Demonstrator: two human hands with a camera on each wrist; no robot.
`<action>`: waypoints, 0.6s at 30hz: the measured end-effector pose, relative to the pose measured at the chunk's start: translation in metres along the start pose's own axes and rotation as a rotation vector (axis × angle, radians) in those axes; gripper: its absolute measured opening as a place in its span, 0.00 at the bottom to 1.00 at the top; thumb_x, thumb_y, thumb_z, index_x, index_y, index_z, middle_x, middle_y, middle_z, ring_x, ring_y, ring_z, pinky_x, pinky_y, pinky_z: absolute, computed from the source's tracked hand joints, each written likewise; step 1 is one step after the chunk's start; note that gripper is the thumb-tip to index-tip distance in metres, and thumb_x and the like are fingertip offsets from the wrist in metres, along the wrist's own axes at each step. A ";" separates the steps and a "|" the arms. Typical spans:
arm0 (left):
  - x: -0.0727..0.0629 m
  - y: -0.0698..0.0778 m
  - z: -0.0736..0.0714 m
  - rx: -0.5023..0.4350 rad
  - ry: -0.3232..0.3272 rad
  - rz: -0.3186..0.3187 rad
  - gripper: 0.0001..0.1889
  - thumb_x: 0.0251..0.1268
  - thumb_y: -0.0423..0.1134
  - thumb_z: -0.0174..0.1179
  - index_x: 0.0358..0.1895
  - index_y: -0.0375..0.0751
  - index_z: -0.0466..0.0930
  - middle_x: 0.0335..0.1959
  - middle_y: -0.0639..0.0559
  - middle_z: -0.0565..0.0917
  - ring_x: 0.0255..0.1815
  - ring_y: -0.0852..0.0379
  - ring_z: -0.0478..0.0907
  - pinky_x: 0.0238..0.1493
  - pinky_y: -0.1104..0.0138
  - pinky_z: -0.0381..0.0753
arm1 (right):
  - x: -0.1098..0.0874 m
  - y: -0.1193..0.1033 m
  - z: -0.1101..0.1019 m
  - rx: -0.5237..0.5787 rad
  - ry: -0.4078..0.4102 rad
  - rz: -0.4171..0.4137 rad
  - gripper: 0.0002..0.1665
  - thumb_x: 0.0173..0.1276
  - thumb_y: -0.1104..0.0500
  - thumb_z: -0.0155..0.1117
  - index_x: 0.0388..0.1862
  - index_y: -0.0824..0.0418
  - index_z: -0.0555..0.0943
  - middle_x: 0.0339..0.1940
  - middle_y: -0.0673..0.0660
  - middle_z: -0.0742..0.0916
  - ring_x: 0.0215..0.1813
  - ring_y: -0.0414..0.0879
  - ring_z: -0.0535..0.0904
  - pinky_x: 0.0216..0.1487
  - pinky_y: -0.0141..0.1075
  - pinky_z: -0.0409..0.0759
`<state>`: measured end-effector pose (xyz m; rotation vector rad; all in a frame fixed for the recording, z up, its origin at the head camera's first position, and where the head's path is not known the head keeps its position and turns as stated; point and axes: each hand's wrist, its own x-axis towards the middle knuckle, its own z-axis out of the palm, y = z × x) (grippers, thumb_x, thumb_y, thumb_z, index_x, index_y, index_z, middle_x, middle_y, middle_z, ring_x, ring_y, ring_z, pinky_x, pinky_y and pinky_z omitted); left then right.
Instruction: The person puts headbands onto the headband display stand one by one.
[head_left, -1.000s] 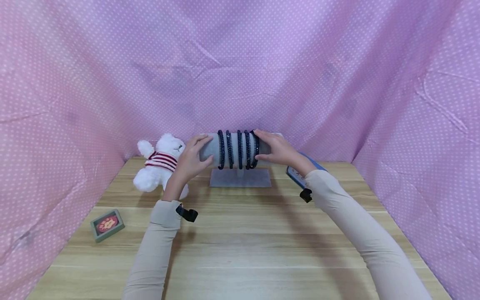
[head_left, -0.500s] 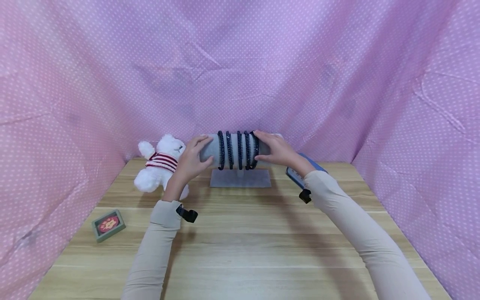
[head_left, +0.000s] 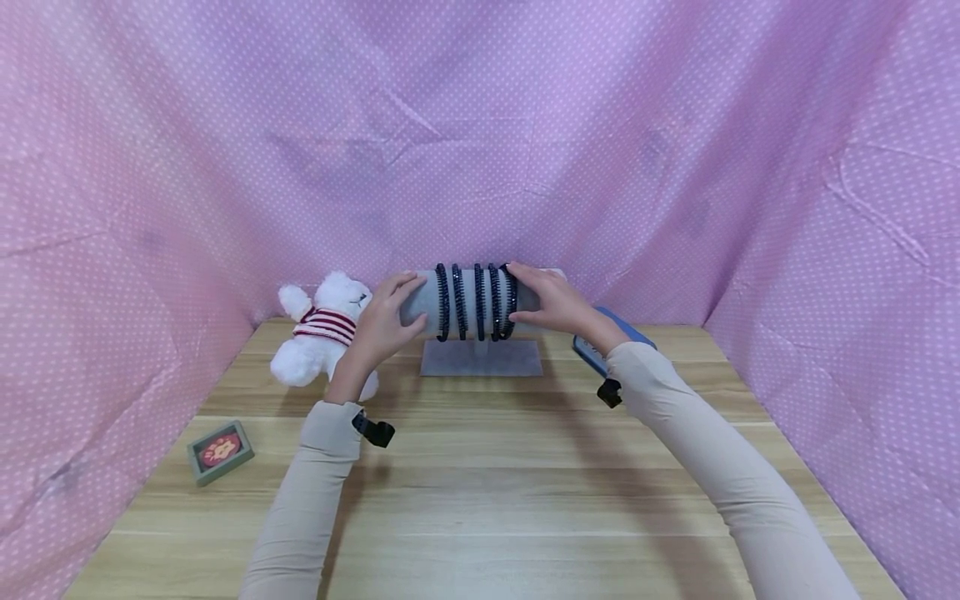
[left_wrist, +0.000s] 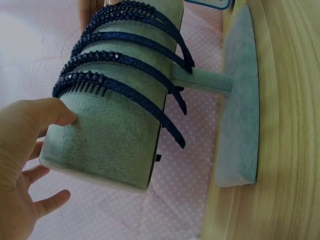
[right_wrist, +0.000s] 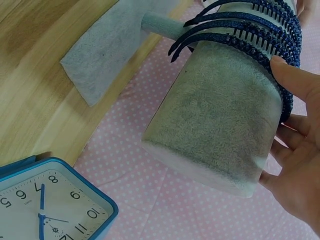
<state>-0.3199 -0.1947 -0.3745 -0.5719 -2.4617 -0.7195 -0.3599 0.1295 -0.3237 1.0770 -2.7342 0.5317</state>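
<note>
Several dark blue beaded headbands with comb teeth sit side by side round the horizontal roll of a grey velvet display stand. At the roll's left end my left hand grips it, thumb on the velvet near the end headband and fingers spread behind. My right hand is at the rightmost headband, thumb pressed against its beaded top and fingers behind it. Bare velvet shows at the right end of the roll in the right wrist view. The headbands' tips stick out below the roll.
A white plush toy in a red-striped top lies left of the stand, partly behind my left arm. A small green tray is at the front left. Behind my right wrist is a blue clock. Pink dotted cloth hangs round the table.
Both hands keep their places on the stand and the headband. Only a slight downward shift of the whole head view shows.
</note>
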 end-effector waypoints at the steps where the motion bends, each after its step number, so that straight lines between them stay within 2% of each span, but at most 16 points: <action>1: 0.000 0.000 0.000 0.002 -0.001 0.000 0.32 0.66 0.39 0.66 0.73 0.43 0.71 0.72 0.41 0.70 0.75 0.41 0.66 0.72 0.47 0.70 | 0.000 0.000 0.000 0.001 0.000 0.000 0.52 0.67 0.49 0.73 0.82 0.62 0.57 0.82 0.63 0.64 0.81 0.58 0.61 0.82 0.56 0.53; 13: 0.002 -0.001 0.001 0.056 -0.017 0.024 0.32 0.67 0.39 0.66 0.73 0.41 0.71 0.73 0.40 0.70 0.76 0.40 0.65 0.75 0.47 0.67 | -0.002 0.002 0.002 0.043 -0.003 0.003 0.51 0.68 0.52 0.72 0.82 0.65 0.57 0.82 0.65 0.63 0.82 0.60 0.59 0.83 0.56 0.52; 18: 0.001 -0.002 0.000 0.086 -0.004 0.055 0.32 0.66 0.39 0.67 0.73 0.39 0.71 0.73 0.37 0.71 0.75 0.39 0.66 0.75 0.47 0.67 | -0.010 0.007 0.000 0.104 0.004 0.049 0.51 0.68 0.52 0.72 0.82 0.63 0.56 0.83 0.63 0.62 0.83 0.60 0.57 0.83 0.55 0.52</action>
